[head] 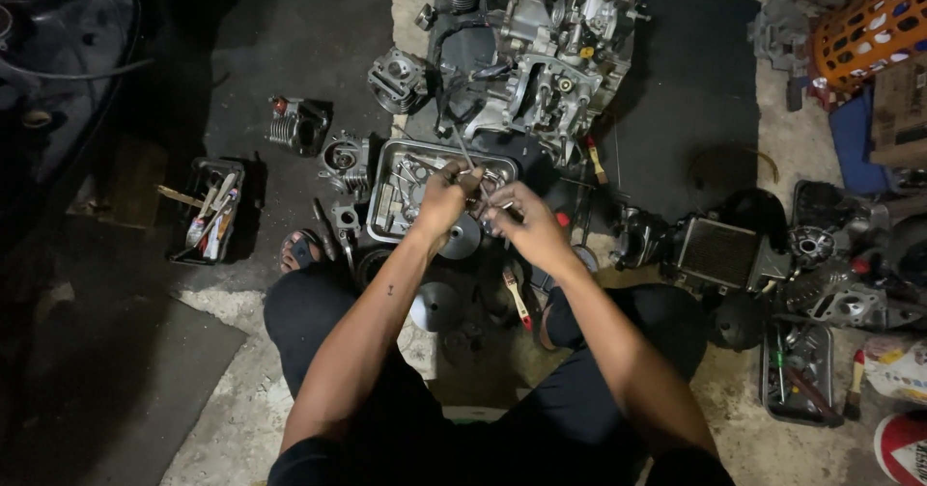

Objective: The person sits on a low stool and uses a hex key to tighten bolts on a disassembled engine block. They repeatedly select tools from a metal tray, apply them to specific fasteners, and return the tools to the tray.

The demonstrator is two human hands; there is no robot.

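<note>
I squat on a workshop floor. My left hand [446,194] and my right hand [521,223] meet just above the near edge of a metal tray [384,189] full of small engine parts. Both hands pinch small metal pieces and thin tools between the fingers; a slim rod sticks up from my left hand toward the engine block [541,61]. What exactly each finger grips is too small to tell. A round metal pulley disc [462,240] lies under my hands.
A cylinder head [398,79] and finned cylinder [297,124] lie left of the engine. A black tool box [208,211] stands far left. Another engine and radiator [719,249] sit right, with a parts tray [797,370] and an orange basket [869,27].
</note>
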